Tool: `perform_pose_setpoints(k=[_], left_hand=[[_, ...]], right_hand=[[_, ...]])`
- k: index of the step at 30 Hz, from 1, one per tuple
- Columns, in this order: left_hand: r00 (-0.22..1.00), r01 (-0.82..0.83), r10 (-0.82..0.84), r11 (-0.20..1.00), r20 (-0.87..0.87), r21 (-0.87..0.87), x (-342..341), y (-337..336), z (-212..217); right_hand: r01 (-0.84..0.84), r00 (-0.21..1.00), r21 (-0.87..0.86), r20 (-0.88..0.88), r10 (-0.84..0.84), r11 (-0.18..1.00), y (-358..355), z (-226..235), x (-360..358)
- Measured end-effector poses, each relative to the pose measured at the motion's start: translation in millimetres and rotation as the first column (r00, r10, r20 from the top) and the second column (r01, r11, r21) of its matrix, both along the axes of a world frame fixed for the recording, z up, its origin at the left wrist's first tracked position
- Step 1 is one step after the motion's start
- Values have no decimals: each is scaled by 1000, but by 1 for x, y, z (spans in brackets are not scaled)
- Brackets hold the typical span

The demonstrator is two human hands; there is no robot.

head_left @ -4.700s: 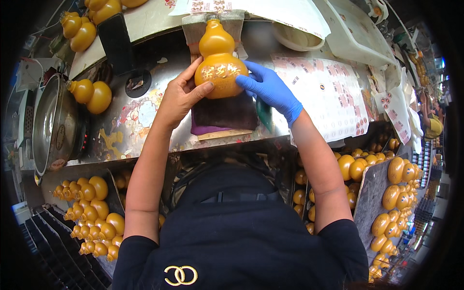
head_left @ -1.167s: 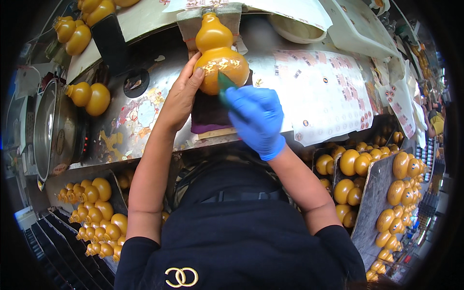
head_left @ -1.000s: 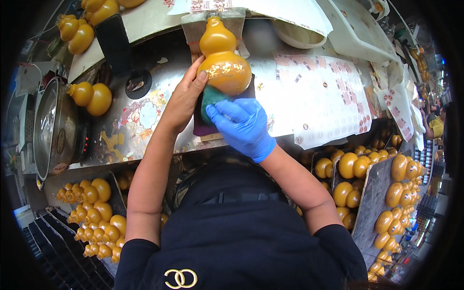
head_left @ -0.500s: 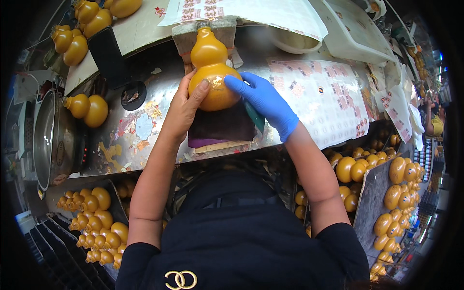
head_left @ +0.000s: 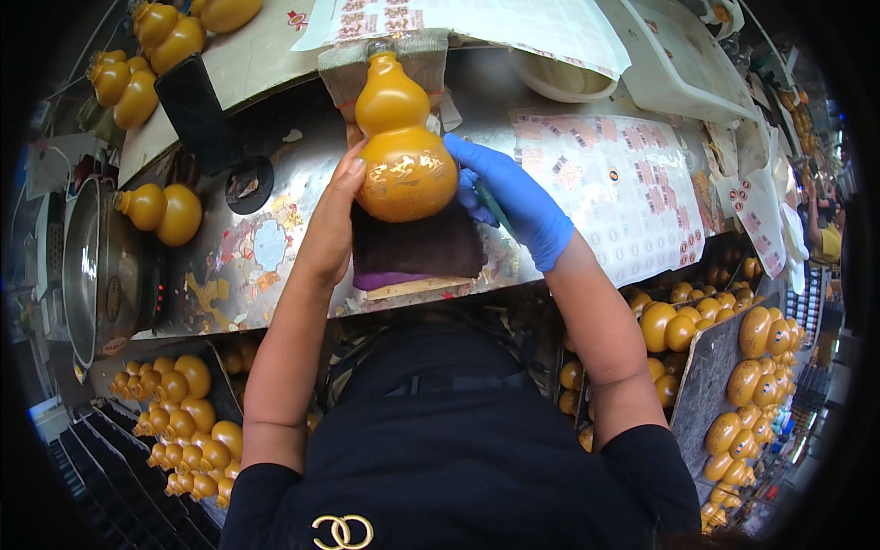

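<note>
A glossy ochre-yellow gourd-shaped bottle (head_left: 408,183) lies with its neck pointing away from me, the neck end on a grey cloth-wrapped rest (head_left: 344,78). Gold markings show across its larger bulb. My bare left hand (head_left: 337,206) grips the left side of that bulb, thumb on top. My right hand (head_left: 513,197), in a blue glove, is at the bulb's right side, its fingers curled round a thin flat green piece (head_left: 495,206) whose kind I cannot make out. Beneath the bottle is a dark cloth pad (head_left: 417,247) with a purple edge.
Printed decal sheets (head_left: 614,197) cover the bench's right side; another sheet (head_left: 513,32) lies at the back beside a white bowl (head_left: 564,81). At left are a metal pan (head_left: 87,266), a phone-like black slab (head_left: 197,115) and another gourd bottle (head_left: 165,211). Several more fill trays below.
My right thumb has left the top of the bulb and the gloved hand has shifted to its right side. The bulb's gold markings now show more widely.
</note>
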State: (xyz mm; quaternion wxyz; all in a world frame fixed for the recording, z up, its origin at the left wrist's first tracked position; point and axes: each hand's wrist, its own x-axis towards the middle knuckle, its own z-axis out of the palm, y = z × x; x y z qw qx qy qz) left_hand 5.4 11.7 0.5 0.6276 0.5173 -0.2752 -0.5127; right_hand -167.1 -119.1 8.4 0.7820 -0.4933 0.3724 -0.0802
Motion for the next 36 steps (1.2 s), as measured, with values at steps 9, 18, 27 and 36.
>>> perform_pose_setpoints(k=[9,18,27,36], left_hand=[[998,20,-22,999,58,44,-5,-7,14],[1000,-1,2,1000,29,-12,-4,-7,6],[975,-20,21,1000,222,-6,-7,-7,8],[996,-44,45,999,72,-18,0,-9,5]], right_hand=[[-226,974,-325,-98,205,918,-13,22,14],[-166,986,-247,-22,166,955,-11,16,13],[-215,976,-544,-153,157,811,-7,4,14],[-50,999,-277,-31,43,960,-4,1,14]])
